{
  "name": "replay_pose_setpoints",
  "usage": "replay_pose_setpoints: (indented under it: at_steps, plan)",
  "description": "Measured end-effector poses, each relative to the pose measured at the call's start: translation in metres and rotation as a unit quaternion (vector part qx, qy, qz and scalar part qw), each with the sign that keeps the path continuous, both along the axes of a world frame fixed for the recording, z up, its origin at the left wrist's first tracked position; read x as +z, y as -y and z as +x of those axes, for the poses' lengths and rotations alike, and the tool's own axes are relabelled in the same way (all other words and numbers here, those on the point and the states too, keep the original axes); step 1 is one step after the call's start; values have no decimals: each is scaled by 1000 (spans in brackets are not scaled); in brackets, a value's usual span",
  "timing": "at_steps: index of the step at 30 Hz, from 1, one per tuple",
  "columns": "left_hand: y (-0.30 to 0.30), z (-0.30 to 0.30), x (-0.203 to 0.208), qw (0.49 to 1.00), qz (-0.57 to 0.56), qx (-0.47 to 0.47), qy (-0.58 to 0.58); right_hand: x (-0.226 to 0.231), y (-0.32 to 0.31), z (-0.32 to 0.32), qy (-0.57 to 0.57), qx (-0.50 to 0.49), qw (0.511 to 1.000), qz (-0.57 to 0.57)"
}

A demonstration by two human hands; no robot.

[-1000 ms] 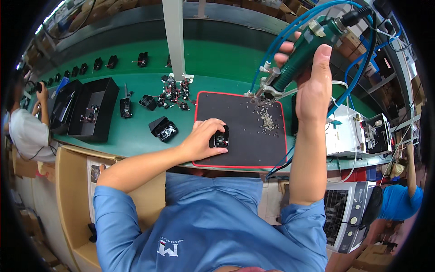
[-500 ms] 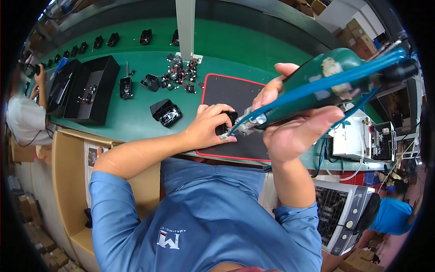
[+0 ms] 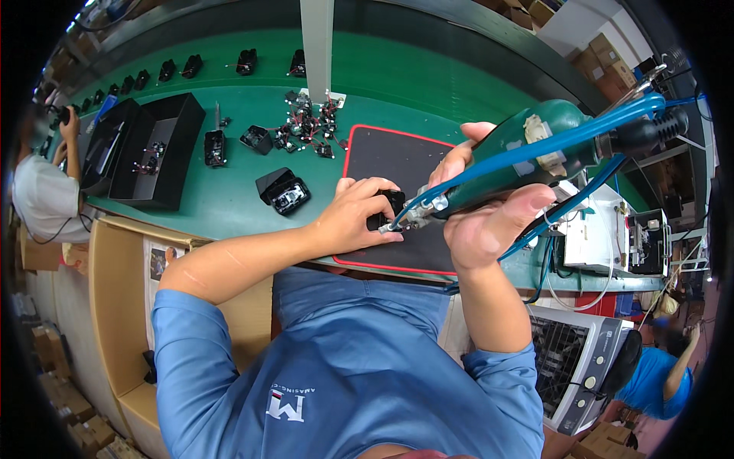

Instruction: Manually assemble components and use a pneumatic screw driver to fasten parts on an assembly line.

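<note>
My left hand (image 3: 355,216) is closed around a small black plastic housing (image 3: 395,202) and holds it down on the dark mat. In my right hand (image 3: 478,229) is a green power screwdriver (image 3: 493,189), with fingers on the far side and the thumb stretched along the near side. The tool slants down to the left, and its metal tip meets the housing beside my left fingers. A blue hose (image 3: 535,149) runs along the tool. My left fingers hide much of the housing, so the exact contact point cannot be made out.
The dark mat (image 3: 405,157) has a red border. Left of it lie an opened black case (image 3: 284,196), a pile of small wired parts (image 3: 306,126) and a black box (image 3: 160,176). A grey post (image 3: 316,53) rises behind. A co-worker (image 3: 50,191) stands far left.
The rear of the screwdriver has dropped slightly and shifted left, with the hose following it. My right thumb has moved a little leftward. The left hand still holds the housing.
</note>
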State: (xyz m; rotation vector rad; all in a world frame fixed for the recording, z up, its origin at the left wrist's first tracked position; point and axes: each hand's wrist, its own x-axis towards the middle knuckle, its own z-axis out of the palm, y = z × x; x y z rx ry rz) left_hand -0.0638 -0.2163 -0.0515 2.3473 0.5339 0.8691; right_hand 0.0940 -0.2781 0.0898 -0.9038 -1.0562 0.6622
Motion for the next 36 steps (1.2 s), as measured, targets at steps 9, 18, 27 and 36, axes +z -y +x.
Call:
replay_pose_setpoints:
  at_steps: [9, 18, 27, 36]
  plan:
    - [3, 0, 3, 1000, 14, -2, -1, -10, -1, 5, -3, 53, 998, -19]
    - [1, -2, -2, 1000, 22, 18, -12, 45, -7, -5, -1, 35, 999, 34]
    - [4, -2, 7, 1000, 9, 13, 6, 1, -14, -6, 15, 49, 999, 11]
    - [-1, -4, 4, 1000, 0, 4, -9, -7, -15, -10, 19, 42, 999, 8]
